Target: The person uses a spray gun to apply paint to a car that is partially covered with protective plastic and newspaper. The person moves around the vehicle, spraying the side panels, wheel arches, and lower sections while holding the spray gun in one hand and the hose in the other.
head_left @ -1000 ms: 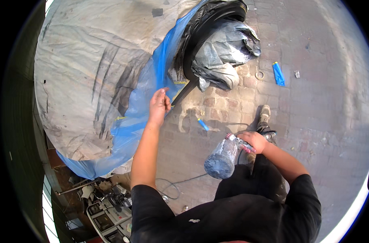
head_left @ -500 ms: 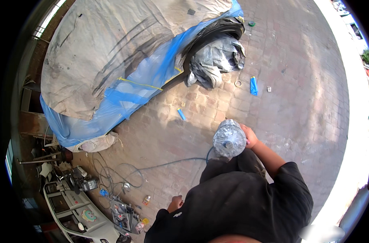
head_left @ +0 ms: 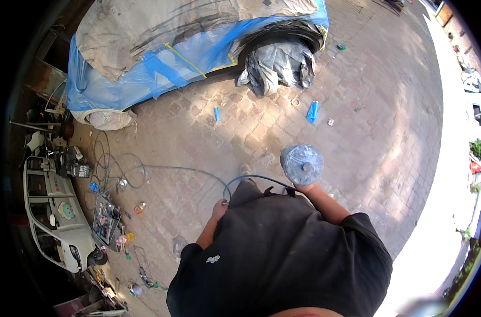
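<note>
Right hand (head_left: 305, 188) grips spray gun (head_left: 307, 168) over the brick paving (head_left: 367, 153), fingers hidden under its round grey cup (head_left: 293, 158). Left hand (head_left: 219, 208), lower and near the hip, is closed on the blue hose (head_left: 251, 175); coils lie toward paving's left edge. Sheeted car (head_left: 156, 74) at far left; blue strip (head_left: 312, 112) near wrapped wheel (head_left: 278, 66).
</note>
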A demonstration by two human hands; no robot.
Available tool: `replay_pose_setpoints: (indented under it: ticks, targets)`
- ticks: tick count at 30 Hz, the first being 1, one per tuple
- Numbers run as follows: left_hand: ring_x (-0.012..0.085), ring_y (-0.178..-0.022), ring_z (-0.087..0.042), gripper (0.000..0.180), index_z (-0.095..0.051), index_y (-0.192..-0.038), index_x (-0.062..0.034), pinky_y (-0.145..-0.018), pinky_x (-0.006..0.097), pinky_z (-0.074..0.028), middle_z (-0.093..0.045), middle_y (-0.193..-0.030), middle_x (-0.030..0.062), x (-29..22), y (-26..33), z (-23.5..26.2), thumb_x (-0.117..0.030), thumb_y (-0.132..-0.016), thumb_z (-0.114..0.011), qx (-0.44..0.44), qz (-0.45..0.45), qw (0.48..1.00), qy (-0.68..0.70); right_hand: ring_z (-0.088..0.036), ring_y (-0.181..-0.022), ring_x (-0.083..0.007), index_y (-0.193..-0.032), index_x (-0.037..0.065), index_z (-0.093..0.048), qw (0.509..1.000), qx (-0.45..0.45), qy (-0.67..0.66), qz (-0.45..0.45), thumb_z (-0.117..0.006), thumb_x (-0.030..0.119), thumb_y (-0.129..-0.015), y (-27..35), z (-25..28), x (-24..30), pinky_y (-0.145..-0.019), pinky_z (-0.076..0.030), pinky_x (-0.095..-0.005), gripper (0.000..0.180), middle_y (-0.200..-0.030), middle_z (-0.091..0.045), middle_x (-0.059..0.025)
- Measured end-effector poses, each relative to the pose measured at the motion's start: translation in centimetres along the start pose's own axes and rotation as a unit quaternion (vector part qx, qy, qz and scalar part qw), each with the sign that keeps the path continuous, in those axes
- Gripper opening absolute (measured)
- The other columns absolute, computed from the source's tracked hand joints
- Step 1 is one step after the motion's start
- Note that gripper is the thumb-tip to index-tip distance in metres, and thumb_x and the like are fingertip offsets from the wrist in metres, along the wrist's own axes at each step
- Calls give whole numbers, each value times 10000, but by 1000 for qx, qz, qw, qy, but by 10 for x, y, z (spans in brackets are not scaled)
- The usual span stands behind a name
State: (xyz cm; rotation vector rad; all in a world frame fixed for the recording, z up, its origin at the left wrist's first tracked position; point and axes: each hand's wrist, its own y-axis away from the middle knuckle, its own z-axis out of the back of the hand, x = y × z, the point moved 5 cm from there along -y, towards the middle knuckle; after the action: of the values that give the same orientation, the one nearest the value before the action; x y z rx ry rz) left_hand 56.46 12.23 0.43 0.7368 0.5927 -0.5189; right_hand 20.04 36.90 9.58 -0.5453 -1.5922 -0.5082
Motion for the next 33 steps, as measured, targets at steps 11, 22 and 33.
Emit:
replay_pose_setpoints:
  ticks: [11,22,33]
  targets:
    - [394,-993,-636,355,-684,-984,28,-873,432,-485,-675,-1002,254,19,81,-40,-276,-836,-575,39,105,992,-62,-599,-803,-312,-878,52,-620,906,-151,385,91,-510,229,-945,117,24,36,-735,-455,-422,218,-812,-627,-119]
    - [267,-669,-672,376,-694,-828,30,-660,380,-510,-691,-777,165,35,109,1,-328,-879,-591,115,135,983,54,-521,-565,-102,-1068,27,-633,945,-317,75,3,-494,52,-811,121,-33,137,-522,-413,-262,293,-644,-548,-35]
    - [414,-853,-650,383,-692,-919,10,-762,443,-509,-692,-904,217,227,180,26,-345,-811,-598,214,76,953,-202,-488,-510,-106,-1086,25,-599,952,-300,67,1,-469,55,-834,137,-117,139,-473,-379,-260,285,-634,-547,-40]
